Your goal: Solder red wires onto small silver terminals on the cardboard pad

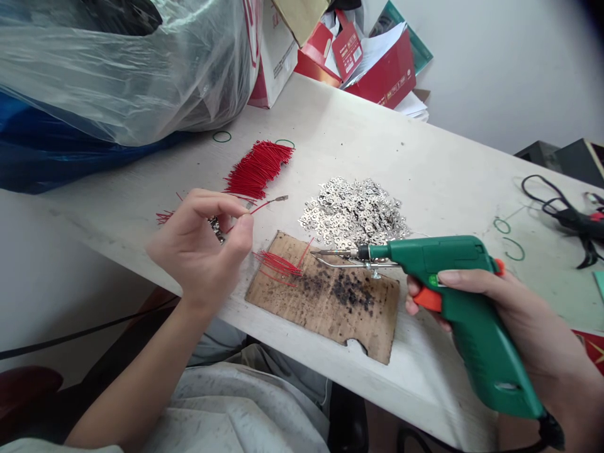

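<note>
Between thumb and forefinger, my left hand point(207, 242) pinches a red wire point(262, 206) with a small metal terminal point(282, 198) at its far end. My right hand point(514, 308) grips a green soldering gun point(465, 277) by its handle, the fingers near the orange trigger. The gun's tip points left above a scorched piece of cardboard point(325, 308). Several loose red wires point(283, 263) lie on the cardboard's left part, and dark specks cover its middle. Beyond it is a heap of silvery metal terminals point(356, 211). A bundle of red wires point(259, 168) lies behind my left hand.
A large plastic bag point(189, 75) fills the back left of the table point(438, 163). Red boxes point(382, 69) and papers stand at the back edge. Black cables point(561, 204) and green rings point(503, 225) lie on the right. The gun's cord leaves at the lower right.
</note>
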### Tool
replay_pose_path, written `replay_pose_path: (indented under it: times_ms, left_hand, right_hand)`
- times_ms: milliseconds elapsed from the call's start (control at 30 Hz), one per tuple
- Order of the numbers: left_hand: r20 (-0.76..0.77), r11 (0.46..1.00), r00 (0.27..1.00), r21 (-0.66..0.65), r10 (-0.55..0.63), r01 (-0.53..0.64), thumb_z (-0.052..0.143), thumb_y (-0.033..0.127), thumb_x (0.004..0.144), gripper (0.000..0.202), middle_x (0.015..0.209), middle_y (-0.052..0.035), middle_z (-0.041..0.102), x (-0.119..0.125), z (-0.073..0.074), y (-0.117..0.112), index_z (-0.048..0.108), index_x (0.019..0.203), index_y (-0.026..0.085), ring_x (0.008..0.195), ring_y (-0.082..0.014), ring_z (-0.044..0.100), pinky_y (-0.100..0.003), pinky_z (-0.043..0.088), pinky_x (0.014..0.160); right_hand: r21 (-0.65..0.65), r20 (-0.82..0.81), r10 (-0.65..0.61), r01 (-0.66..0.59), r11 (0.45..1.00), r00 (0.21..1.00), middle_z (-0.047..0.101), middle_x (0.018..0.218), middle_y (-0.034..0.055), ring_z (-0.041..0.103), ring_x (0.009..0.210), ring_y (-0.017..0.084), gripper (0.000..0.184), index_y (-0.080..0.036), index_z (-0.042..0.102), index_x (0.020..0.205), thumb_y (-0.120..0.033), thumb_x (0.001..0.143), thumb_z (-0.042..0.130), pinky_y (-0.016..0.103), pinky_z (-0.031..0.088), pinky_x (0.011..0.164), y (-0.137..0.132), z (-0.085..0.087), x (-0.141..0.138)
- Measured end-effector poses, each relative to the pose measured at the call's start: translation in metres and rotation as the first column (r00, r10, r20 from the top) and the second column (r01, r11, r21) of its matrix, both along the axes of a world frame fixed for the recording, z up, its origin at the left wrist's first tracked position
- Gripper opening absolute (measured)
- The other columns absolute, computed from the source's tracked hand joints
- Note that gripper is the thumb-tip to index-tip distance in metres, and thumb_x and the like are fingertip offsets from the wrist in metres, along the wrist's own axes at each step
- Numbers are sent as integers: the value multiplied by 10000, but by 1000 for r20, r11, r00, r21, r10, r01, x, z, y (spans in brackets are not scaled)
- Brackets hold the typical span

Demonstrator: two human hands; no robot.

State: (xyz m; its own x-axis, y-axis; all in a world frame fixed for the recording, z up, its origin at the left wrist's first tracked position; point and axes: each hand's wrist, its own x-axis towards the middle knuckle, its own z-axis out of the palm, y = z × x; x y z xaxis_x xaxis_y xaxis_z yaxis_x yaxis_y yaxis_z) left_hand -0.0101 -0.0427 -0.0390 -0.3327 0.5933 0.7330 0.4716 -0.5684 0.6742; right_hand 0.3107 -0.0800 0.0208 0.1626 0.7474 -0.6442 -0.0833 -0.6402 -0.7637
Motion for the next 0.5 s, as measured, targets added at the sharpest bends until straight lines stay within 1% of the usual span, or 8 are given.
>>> replay_pose_path:
  times_ms: [200, 333, 400, 500]
  left_hand:
    - [22, 999, 1000, 44, -21, 20, 720, 153, 800, 145, 741, 1, 650, -1, -1, 3, 732, 808, 297, 671, -167, 535, -411, 396, 600]
    - [10, 1000, 1000, 17, -16, 15, 719, 194, 833, 122, 750, 3, 650, -1, -1, 3, 729, 812, 314, 681, -173, 535, -416, 399, 610]
    - [15, 1000, 1000, 11, -12, 11, 718, 205, 837, 113, 750, 0, 649, -1, -1, 3, 728, 807, 313, 678, -175, 538, -425, 399, 613]
    - [18, 1000, 1000, 2, -17, 17, 720, 219, 836, 94, 754, 0, 648, -1, 0, 1, 725, 802, 307, 674, -170, 542, -430, 400, 615]
  right_hand:
    - [5, -2, 15, -15, 1000, 1000, 763, 626, 12, 632, 428, 151, 125, -263, 796, 831, -365, 795, 856, 191, 481, 361, 0, -1, 0]
    - [0, -26, 16, -16, 1000, 1000, 736, 574, 0, 601, 396, 150, 114, -271, 760, 787, -348, 815, 839, 198, 450, 330, -1, 1, 0]
    - [12, -10, 14, -14, 1000, 1000, 750, 611, 3, 616, 425, 151, 119, -260, 770, 825, -347, 801, 849, 201, 480, 355, -1, 2, -1]
    - [38, 5, 2, -3, 999, 1000, 786, 704, 36, 652, 493, 159, 204, -209, 808, 889, -383, 789, 844, 207, 540, 413, 0, 4, -2]
